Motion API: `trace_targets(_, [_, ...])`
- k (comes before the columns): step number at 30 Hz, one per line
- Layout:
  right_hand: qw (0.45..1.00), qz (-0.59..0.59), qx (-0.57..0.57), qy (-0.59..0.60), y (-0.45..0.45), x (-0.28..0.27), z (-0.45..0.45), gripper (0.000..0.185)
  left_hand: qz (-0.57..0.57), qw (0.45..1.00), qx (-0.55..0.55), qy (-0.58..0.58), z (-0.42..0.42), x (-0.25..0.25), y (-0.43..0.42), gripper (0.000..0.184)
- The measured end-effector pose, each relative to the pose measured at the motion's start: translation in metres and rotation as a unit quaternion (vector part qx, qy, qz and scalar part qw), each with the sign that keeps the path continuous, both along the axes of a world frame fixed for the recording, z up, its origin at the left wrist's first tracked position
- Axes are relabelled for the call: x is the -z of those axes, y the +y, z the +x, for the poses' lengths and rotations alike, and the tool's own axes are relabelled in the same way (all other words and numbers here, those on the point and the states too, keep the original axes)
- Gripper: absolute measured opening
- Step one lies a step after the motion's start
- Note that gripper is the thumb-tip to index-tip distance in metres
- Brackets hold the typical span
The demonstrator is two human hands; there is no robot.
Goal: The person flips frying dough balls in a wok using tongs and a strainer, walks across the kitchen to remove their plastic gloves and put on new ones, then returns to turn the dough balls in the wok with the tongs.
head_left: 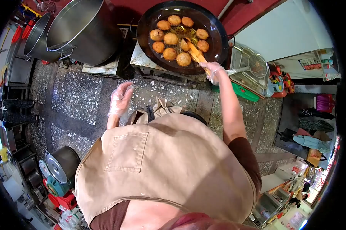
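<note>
A wide dark wok (147,50) of hot oil stands in front of me, with several round golden-brown fried balls (170,38) floating in it. My right hand (215,72), in a clear plastic glove, is closed around wooden tongs (197,53) at the wok's near right rim. Their tips reach down among the balls, touching or very near one at the middle. My left hand (121,97), gloved the same way, hangs over the floor before the wok. Its fingers are loosely bent and apart, and I see nothing in them.
Right of the wok, a long-handled wire skimmer (258,65) lies over a metal tray (242,78). Large steel pots (81,32) stand at the left. A green container (245,92) sits below the tray. Speckled floor (79,96) extends around me.
</note>
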State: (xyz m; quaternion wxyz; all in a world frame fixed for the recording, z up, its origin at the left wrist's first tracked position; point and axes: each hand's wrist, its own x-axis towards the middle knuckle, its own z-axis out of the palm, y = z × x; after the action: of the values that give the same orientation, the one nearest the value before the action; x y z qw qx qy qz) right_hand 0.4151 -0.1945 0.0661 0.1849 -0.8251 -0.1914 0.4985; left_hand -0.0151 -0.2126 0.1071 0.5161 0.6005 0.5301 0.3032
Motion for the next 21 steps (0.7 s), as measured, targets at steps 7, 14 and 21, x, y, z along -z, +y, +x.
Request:
trace_targets(7, [0.961,0.002,0.117,0.249,0.003,-0.013,0.002,0.053,0.017,0.999,0.025,-0.017,0.006,-0.005,0.001,0.029])
trace_targets(14, [0.959,-0.009,0.118,0.256,-0.013,-0.012,0.014,0.069,0.022,0.999,0.026,-0.01,0.006,-0.013,-0.004,0.029])
trace_targets(21, [0.967,-0.026,0.094,0.237,-0.023,-0.018,0.023,0.068,0.018,0.999,0.033,-0.014,0.006,-0.012,-0.006,0.029])
